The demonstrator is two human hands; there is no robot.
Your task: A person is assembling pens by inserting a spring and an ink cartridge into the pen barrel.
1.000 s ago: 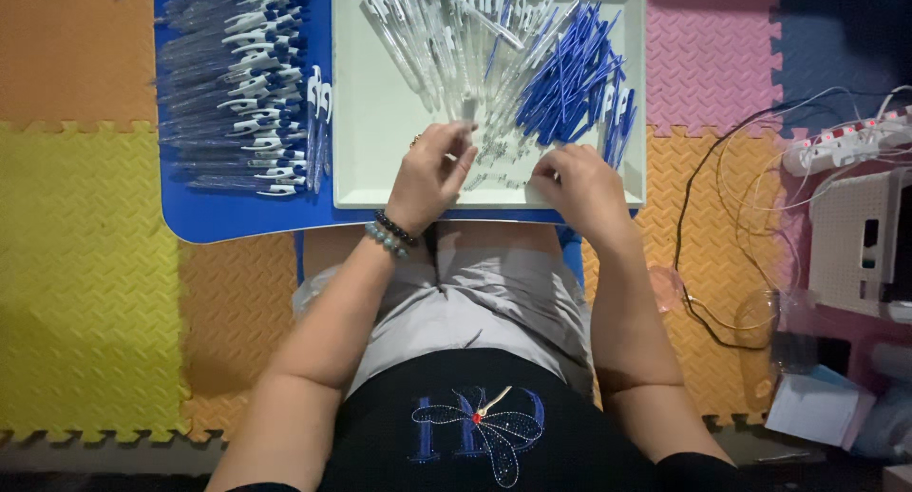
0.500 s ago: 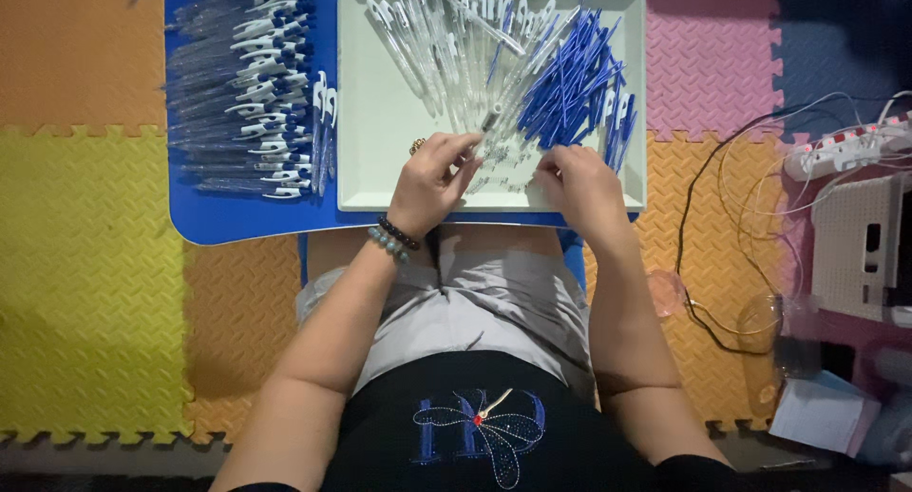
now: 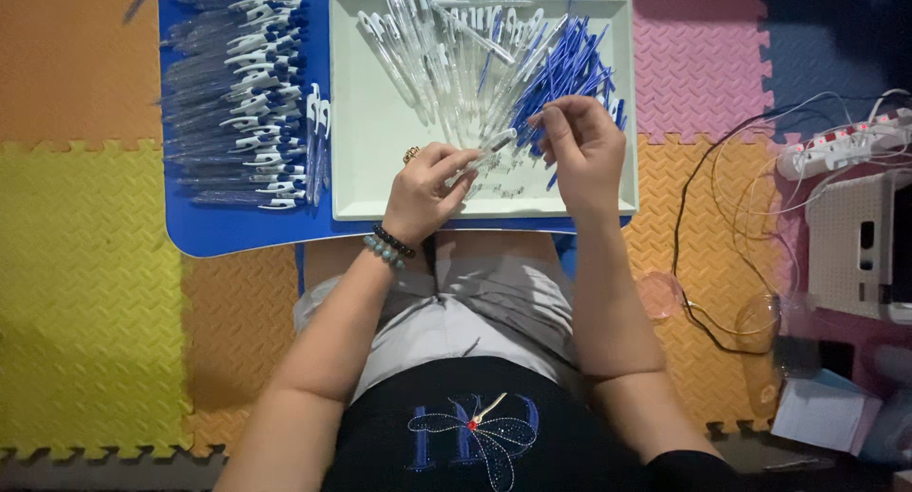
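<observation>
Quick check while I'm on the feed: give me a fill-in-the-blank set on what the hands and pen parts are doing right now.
1. The left hand holds a clear pen barrel over the pale ____.
2. The right hand pinches a thin ____ refill.
3. The finished pens lie on the blue table, to the tray's ____.

Missing words: tray; blue; left

Left hand [image 3: 425, 190]: my ring sits on a finger at about 11 o'clock, gold-coloured with a small raised top.
Left wrist: two beaded bracelets side by side, one of dark beads, one of blue-grey beads.
Right hand [image 3: 581, 152]: bare, no ring or band that I can see.
Arms: bare to the elbows and past them; no sleeves showing.
Top: black, with a blue stitched butterfly-like motif and a small red dot at 6 o'clock.
Lap: light grey cloth.
</observation>
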